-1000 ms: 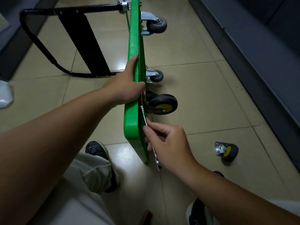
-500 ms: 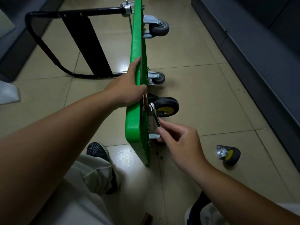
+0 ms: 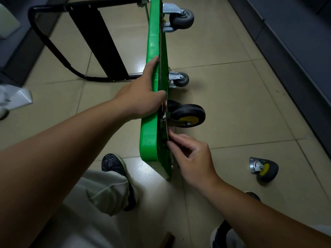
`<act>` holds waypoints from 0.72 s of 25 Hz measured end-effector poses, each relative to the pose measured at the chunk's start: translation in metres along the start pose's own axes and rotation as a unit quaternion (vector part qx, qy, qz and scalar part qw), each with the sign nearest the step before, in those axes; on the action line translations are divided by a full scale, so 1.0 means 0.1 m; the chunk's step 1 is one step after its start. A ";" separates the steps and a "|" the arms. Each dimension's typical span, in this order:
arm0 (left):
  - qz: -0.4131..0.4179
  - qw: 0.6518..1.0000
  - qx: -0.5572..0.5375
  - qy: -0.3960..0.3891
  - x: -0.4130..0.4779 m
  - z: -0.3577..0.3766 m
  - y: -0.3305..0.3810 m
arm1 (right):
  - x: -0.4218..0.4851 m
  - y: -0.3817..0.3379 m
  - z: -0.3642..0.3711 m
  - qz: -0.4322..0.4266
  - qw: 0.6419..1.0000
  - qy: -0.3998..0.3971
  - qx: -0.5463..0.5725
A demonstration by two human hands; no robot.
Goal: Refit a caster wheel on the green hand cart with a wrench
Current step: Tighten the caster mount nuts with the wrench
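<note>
The green hand cart stands on its long edge on the floor. Its long axis runs straight away from me, and its underside faces right, so the wheels stick out sideways. My left hand grips the deck's upper rim, with the thumb on the smooth moulded plastic face and the fingers curled over onto the underside. Just below it sits the caster wheel, which has a black rubber tyre, a yellow hub and a bright metal fork. Its plate lies against the deck.

My right hand is near the cart's near corner. Its fingertips pinch the wrench, a thin metal bar seen edge-on. The bar lies along the underside and points up toward the caster's plate; its head is hidden.

Two smaller grey casters stick out farther along. A loose caster with the same yellow hub lies on the glossy beige tiles to my right. The black tubular handle lies folded flat to the left. I can read no writing anywhere.
</note>
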State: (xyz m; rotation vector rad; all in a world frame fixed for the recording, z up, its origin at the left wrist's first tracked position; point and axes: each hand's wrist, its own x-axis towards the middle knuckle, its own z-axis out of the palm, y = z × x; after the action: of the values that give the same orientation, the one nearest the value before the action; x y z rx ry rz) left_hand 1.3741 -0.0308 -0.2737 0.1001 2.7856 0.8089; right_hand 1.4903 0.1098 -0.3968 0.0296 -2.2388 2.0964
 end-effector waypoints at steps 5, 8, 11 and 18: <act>0.003 1.000 -0.008 -0.001 -0.02 -0.01 0.01 | -0.07 0.01 0.03 -0.005 1.000 -0.006 -0.002; -0.001 1.000 -0.018 -0.003 -0.03 -0.01 0.02 | -0.09 -0.04 0.00 -0.030 0.998 -0.024 -0.048; -0.006 1.000 -0.004 0.001 -0.03 0.00 0.03 | -0.12 -0.17 0.00 -0.001 0.999 -0.034 -0.041; -0.009 1.000 0.018 0.014 -0.04 0.01 0.03 | -0.04 -0.74 -0.02 0.197 0.978 -0.043 0.060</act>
State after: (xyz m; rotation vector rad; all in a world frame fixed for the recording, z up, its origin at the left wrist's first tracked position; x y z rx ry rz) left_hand 1.3782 -0.0278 -0.2722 0.0696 2.8240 0.7624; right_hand 1.4991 0.1071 -0.3231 -0.3526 -2.3186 2.4649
